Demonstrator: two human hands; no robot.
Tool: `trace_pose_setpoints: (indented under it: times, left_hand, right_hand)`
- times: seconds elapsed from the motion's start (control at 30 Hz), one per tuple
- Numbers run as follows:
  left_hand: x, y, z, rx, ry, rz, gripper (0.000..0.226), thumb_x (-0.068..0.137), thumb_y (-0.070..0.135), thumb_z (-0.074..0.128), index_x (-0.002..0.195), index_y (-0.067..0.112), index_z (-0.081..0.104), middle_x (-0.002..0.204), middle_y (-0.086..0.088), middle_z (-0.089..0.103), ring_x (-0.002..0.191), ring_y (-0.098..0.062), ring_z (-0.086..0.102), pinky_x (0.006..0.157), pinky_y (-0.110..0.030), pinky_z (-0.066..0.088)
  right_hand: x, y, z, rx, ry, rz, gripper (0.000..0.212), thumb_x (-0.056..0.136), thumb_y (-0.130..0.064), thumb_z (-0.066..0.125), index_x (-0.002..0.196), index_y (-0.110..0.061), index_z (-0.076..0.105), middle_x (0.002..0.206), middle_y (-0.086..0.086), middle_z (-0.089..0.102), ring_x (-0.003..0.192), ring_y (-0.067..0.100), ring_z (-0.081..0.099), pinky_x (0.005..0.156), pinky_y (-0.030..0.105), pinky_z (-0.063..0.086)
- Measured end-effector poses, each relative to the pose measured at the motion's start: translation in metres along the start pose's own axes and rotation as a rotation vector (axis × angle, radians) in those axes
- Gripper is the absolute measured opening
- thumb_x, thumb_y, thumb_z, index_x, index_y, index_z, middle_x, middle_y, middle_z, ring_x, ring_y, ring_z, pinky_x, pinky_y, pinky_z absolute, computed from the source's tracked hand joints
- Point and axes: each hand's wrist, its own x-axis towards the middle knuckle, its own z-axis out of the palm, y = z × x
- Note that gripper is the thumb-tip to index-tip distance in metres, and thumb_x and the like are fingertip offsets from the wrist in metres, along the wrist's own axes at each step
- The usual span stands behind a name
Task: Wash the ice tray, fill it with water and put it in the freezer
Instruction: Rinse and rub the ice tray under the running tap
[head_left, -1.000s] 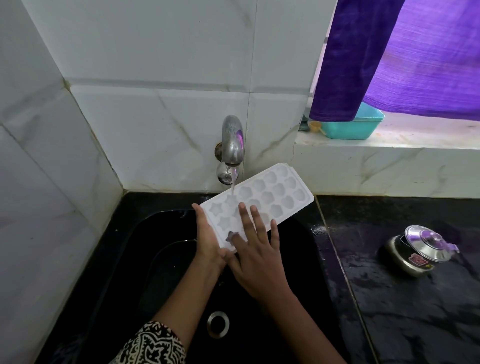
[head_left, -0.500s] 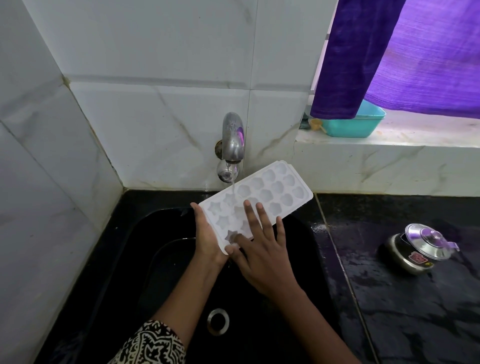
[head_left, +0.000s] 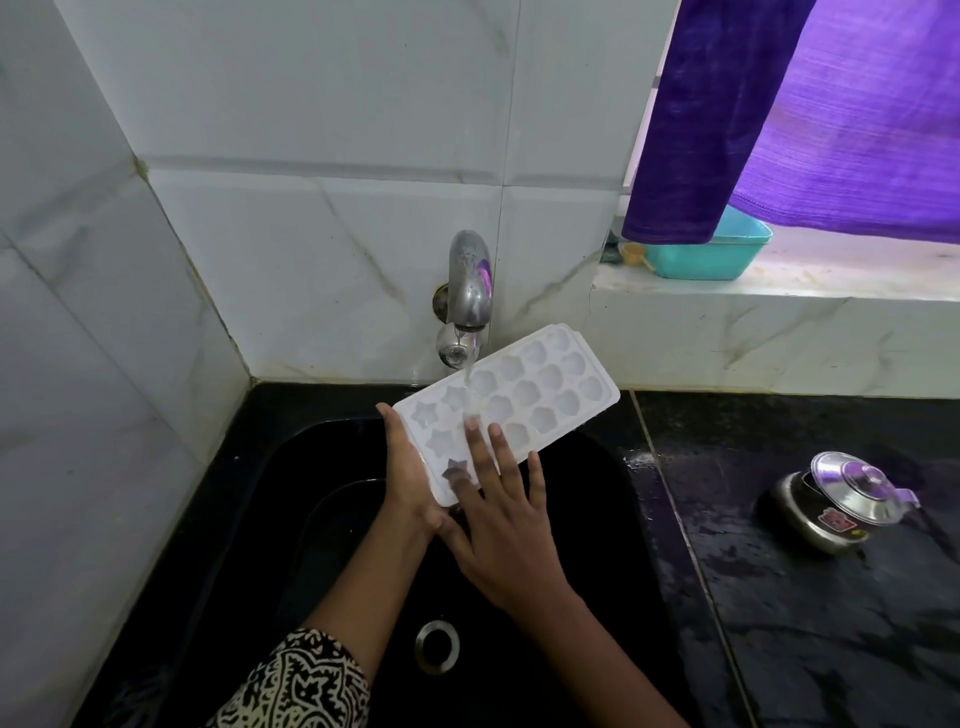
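A white ice tray (head_left: 524, 397) with star and shell-shaped moulds sits tilted, cavities up, under running tap water.

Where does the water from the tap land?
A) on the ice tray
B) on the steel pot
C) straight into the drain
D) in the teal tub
A: the water from the tap hits the ice tray, which the left hand holds over the sink.

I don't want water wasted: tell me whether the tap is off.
No, a stream of water runs from the tap onto the tray.
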Motion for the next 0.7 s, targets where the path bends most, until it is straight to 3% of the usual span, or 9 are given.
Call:
trace_pose_setpoints:
  times: [0.1, 0.23, 0.43, 0.57, 0.7]
  left_hand:
    - [0.003, -0.004, -0.006, 0.008, -0.002, 0.011, 0.100, 0.077, 0.085, 0.020, 0.135, 0.009, 0.051, 0.129, -0.018, 0.060, 0.119, -0.037, 0.057, 0.105, -0.051, 0.039]
    - [0.005, -0.007, -0.002, 0.026, 0.009, -0.005, 0.098, 0.079, 0.084, 0.018, 0.129, 0.009, 0.056, 0.123, -0.017, 0.064, 0.112, -0.035, 0.062, 0.094, -0.047, 0.047]
    - [0.009, -0.012, -0.009, 0.019, 0.022, -0.010, 0.100, 0.077, 0.085, 0.020, 0.133, 0.009, 0.053, 0.128, -0.019, 0.060, 0.118, -0.038, 0.057, 0.106, -0.052, 0.038]
    - [0.007, -0.009, -0.005, 0.022, 0.018, -0.018, 0.097, 0.079, 0.083, 0.017, 0.126, 0.009, 0.057, 0.120, -0.018, 0.065, 0.105, -0.035, 0.065, 0.084, -0.047, 0.055]
    - [0.011, -0.011, -0.009, 0.016, 0.041, -0.004, 0.100, 0.078, 0.085, 0.019, 0.134, 0.009, 0.052, 0.128, -0.019, 0.060, 0.119, -0.037, 0.057, 0.106, -0.051, 0.039]
  right_hand:
    - [0.004, 0.013, -0.002, -0.012, -0.007, -0.006, 0.035, 0.092, -0.052, 0.036, 0.104, -0.033, 0.063, 0.158, 0.006, 0.016, 0.147, 0.022, 0.007, 0.111, 0.054, 0.011]
    - [0.004, 0.001, 0.003, -0.014, 0.027, 0.031, 0.046, 0.095, -0.053, 0.029, 0.103, -0.025, 0.065, 0.157, 0.008, 0.022, 0.147, 0.021, 0.010, 0.110, 0.054, 0.014]
    - [0.002, 0.013, 0.010, -0.033, 0.015, 0.025, 0.036, 0.093, -0.051, 0.036, 0.100, -0.029, 0.063, 0.157, 0.008, 0.022, 0.146, 0.022, 0.012, 0.110, 0.055, 0.013]
    - [0.001, 0.003, 0.015, -0.022, 0.021, 0.020, 0.048, 0.095, -0.055, 0.028, 0.108, -0.025, 0.063, 0.157, 0.008, 0.023, 0.146, 0.021, 0.011, 0.110, 0.054, 0.013]
    - [0.004, 0.017, 0.014, -0.036, 0.019, -0.001, 0.032, 0.090, -0.050, 0.040, 0.099, -0.030, 0.064, 0.156, 0.009, 0.023, 0.146, 0.023, 0.013, 0.110, 0.055, 0.015]
